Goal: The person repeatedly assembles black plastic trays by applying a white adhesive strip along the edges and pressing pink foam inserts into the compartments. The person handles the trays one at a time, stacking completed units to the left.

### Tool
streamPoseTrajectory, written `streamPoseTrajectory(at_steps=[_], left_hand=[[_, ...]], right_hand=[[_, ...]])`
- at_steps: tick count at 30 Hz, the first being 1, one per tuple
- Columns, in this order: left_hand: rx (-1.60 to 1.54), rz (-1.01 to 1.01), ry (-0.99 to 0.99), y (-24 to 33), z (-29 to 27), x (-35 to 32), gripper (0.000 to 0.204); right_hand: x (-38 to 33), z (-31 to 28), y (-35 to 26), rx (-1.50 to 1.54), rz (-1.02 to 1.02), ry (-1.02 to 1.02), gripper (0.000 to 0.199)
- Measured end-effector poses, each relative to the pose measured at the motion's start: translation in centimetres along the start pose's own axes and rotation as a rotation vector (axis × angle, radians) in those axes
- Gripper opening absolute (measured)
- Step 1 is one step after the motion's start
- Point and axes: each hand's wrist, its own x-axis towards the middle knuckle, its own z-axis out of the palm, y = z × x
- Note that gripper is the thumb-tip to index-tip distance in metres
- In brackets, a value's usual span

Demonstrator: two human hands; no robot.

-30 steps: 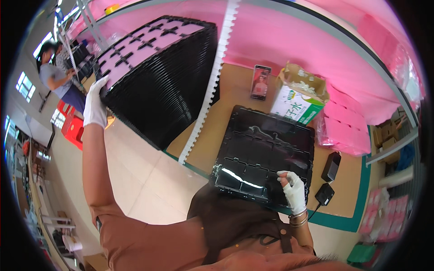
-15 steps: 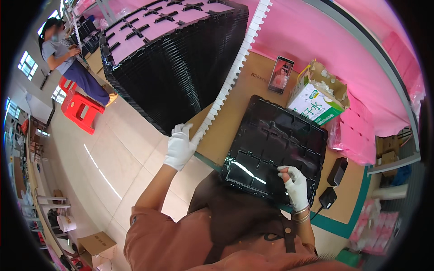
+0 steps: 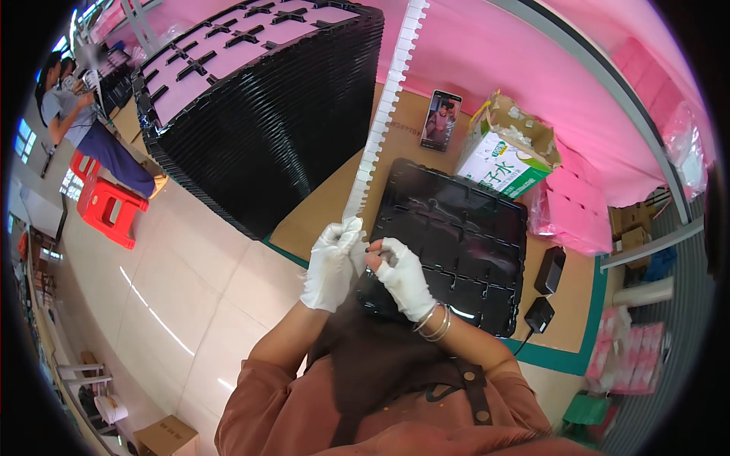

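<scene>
A long white notched strip runs from the top of the view down to my left hand, which is gloved in white and closed around its lower end. My right hand, in a white glove with bare thumb and fingertip, meets it there with bent fingers pinching at the strip's end. What exactly lies between those fingertips is too small to tell. Just beyond and right of my hands, a black plastic tray with moulded compartments lies flat on the cardboard-covered table.
A tall stack of black trays stands at left, pink sheet on top. Behind the tray are a phone, an open carton and pink packs. Two black boxes sit right. A person stands by red stools.
My right hand has moved left and up from the tray to the strip's lower end, joining my left hand. The whole scene has shifted left in the view.
</scene>
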Motion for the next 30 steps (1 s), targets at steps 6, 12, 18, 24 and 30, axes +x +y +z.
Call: streamPoseTrajectory(at_steps=[6, 12, 18, 24, 30], left_hand=[[0.008, 0.0, 0.053, -1.5, 0.6, 0.2, 0.018], [-0.134, -0.033, 0.083, -2.5, -1.4, 1.9, 0.015], [-0.087, -0.181, -0.05, -4.1, -1.4, 2.3, 0.019], [0.045, -0.179, -0.016, -3.9, -0.6, 1.8, 0.021], [0.051, -0.108, -0.026, -5.4, -1.2, 2.0, 0.019]], right_hand=[[-0.5, 0.1, -0.5, 0.102, -0.034, 0.077, 0.008], [0.2, -2.0, -2.6, -0.502, -0.678, 0.11, 0.018], [14.1, -11.4, -0.8, -0.923, -0.3, 0.079, 0.007], [16.9, -10.3, 0.0, -1.163, -0.292, 0.009, 0.014], [18.5, -10.0, 2.1, -1.124, -0.234, 0.171, 0.03]])
